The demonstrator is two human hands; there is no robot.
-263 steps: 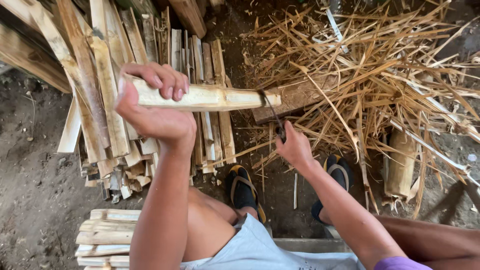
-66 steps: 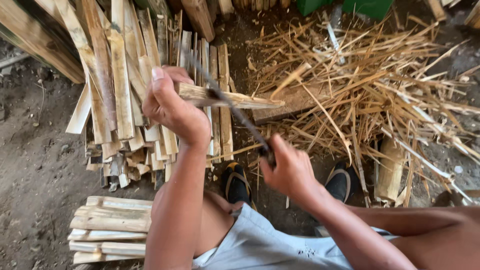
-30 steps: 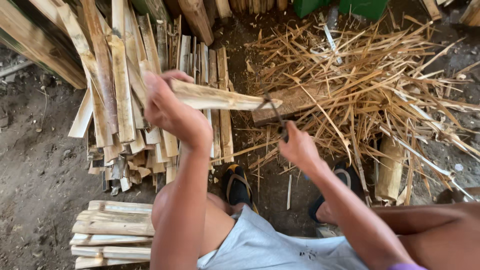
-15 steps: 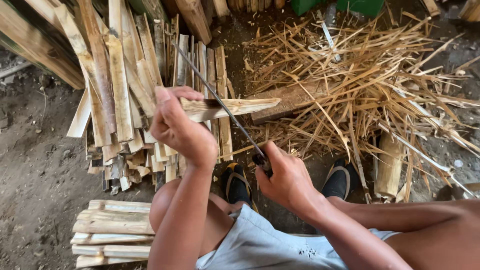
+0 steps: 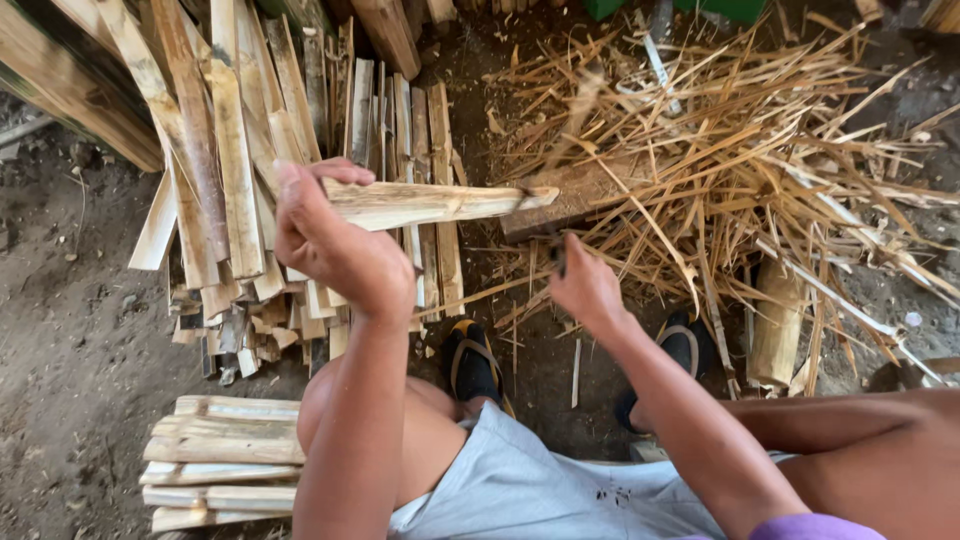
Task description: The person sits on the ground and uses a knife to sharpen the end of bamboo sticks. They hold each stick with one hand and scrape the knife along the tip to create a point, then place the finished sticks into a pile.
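No packages, labels, signs or screens show anywhere in this view. From twelve o'clock round to six there is only split wood, loose shavings and bare earth, none of it wrapped, tagged or marked.
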